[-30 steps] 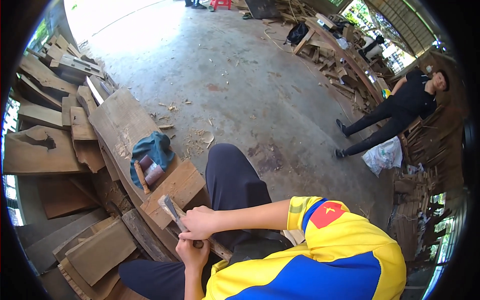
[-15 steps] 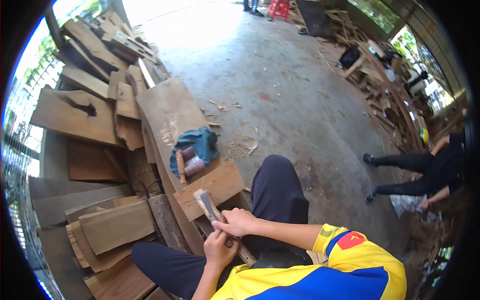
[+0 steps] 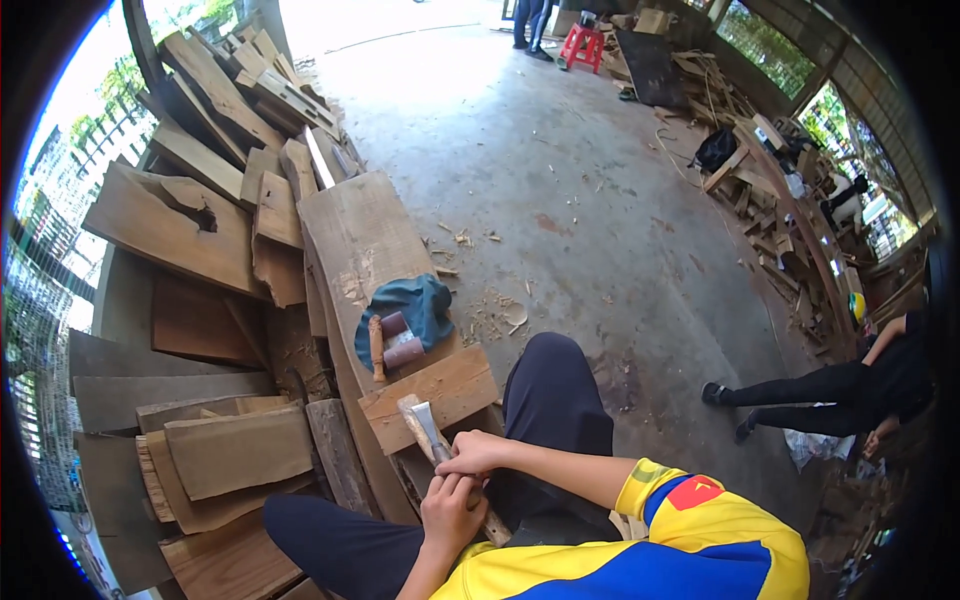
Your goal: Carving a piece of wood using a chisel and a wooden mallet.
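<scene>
A chisel (image 3: 428,422) lies lengthwise along a rough, pale wooden stick (image 3: 410,405), with its flat metal blade pointing away from me. My right hand (image 3: 474,453) is closed around the blade's shank. Nearer my body, my left hand (image 3: 452,512) is wrapped round the chisel's handle, which the fingers mostly cover. The stick runs from between my knees to a short plank (image 3: 430,395), and its near end shows below my hands. Whether fingers also grip the stick is hidden.
Beyond the plank, a long board (image 3: 360,215) carries a teal cloth (image 3: 432,305), sandpaper rolls (image 3: 403,354) and a turned wooden piece (image 3: 377,348). Stacked boards (image 3: 240,450) fill the left. Shavings (image 3: 490,310) litter the floor. A person (image 3: 850,385) stands at right; a red stool (image 3: 582,48) is far off.
The view has shifted slightly. More of the chisel blade's flat face shows near the stick's far end. Both hands keep their hold, and the person at right has shifted a little.
</scene>
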`<action>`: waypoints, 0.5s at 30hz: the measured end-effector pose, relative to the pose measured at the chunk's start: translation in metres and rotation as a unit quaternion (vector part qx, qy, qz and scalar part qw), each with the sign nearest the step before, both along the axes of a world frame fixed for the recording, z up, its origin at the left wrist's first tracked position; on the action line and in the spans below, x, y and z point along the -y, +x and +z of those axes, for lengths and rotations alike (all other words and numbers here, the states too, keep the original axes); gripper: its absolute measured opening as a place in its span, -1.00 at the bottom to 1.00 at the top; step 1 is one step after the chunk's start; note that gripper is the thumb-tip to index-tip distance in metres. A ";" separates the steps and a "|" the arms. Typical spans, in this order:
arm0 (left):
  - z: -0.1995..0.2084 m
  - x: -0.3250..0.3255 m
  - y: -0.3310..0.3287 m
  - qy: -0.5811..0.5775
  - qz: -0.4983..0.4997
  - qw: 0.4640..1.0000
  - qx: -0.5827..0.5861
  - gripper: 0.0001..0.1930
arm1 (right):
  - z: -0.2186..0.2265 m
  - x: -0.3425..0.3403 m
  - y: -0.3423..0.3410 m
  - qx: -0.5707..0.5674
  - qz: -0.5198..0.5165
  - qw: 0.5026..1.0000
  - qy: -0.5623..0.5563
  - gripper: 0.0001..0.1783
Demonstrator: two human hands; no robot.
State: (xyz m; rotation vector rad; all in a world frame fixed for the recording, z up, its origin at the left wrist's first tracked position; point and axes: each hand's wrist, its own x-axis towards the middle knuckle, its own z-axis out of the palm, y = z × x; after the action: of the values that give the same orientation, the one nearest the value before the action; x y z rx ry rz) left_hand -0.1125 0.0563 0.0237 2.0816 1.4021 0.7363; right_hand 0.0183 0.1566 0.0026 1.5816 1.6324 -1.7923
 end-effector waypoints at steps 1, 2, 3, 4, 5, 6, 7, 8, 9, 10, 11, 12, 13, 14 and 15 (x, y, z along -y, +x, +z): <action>0.001 0.000 0.000 -0.004 0.007 1.000 0.003 -0.78 | -0.003 0.000 -0.001 0.000 -0.002 1.000 0.001 -0.40; 0.002 0.001 0.000 -0.003 0.005 1.000 0.003 -0.78 | -0.007 0.003 -0.001 -0.001 0.005 1.000 0.018 -0.41; 0.005 0.003 0.000 -0.028 0.019 0.998 0.052 -0.77 | -0.011 0.005 -0.001 -0.003 0.011 0.999 0.036 -0.41; 0.009 0.005 0.000 -0.054 0.032 0.993 0.101 -0.77 | -0.008 0.007 0.000 -0.021 -0.015 0.999 0.034 -0.43; 0.014 0.008 -0.002 -0.089 0.045 0.989 0.110 -0.75 | -0.006 0.007 0.001 -0.020 -0.020 0.999 0.034 -0.43; 0.014 0.013 -0.003 -0.090 0.040 0.989 0.110 -0.75 | -0.003 0.007 0.003 -0.024 -0.023 0.999 0.025 -0.43; 0.012 0.018 -0.004 -0.149 0.094 0.968 0.179 -0.77 | 0.000 0.007 0.003 -0.028 -0.026 0.999 0.017 -0.42; 0.010 0.024 -0.004 -0.206 0.146 0.936 0.245 -0.79 | 0.005 0.009 0.001 -0.007 -0.011 0.999 0.043 -0.44; 0.007 0.028 -0.001 -0.215 0.196 0.914 0.283 -0.84 | 0.008 0.011 -0.001 0.015 0.004 0.998 0.068 -0.45; 0.000 0.034 -0.001 -0.219 0.189 0.915 0.283 -0.84 | 0.007 0.013 -0.003 0.033 0.016 0.994 0.100 -0.47; -0.009 0.038 -0.001 -0.219 0.205 0.905 0.301 -0.82 | 0.010 0.014 -0.004 0.034 0.011 0.994 0.099 -0.47; -0.017 0.042 -0.002 -0.219 0.222 0.895 0.318 -0.81 | 0.015 0.014 -0.005 0.036 0.013 0.994 0.104 -0.48; -0.013 0.040 0.002 -0.222 0.219 0.895 0.318 -0.81 | 0.017 0.015 -0.004 0.038 0.015 0.993 0.109 -0.48; -0.006 0.037 0.008 -0.209 0.242 0.872 0.371 -0.77 | 0.016 0.016 -0.003 0.038 0.013 0.993 0.108 -0.48; -0.001 0.034 0.012 -0.196 0.264 0.844 0.423 -0.73 | 0.012 0.017 -0.003 0.037 0.007 0.991 0.125 -0.48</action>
State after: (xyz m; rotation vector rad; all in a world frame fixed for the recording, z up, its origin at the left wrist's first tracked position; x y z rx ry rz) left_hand -0.1000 0.0223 0.0228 0.8312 1.4013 1.2524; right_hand 0.0156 0.1396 0.0148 1.7116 1.8877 -1.5519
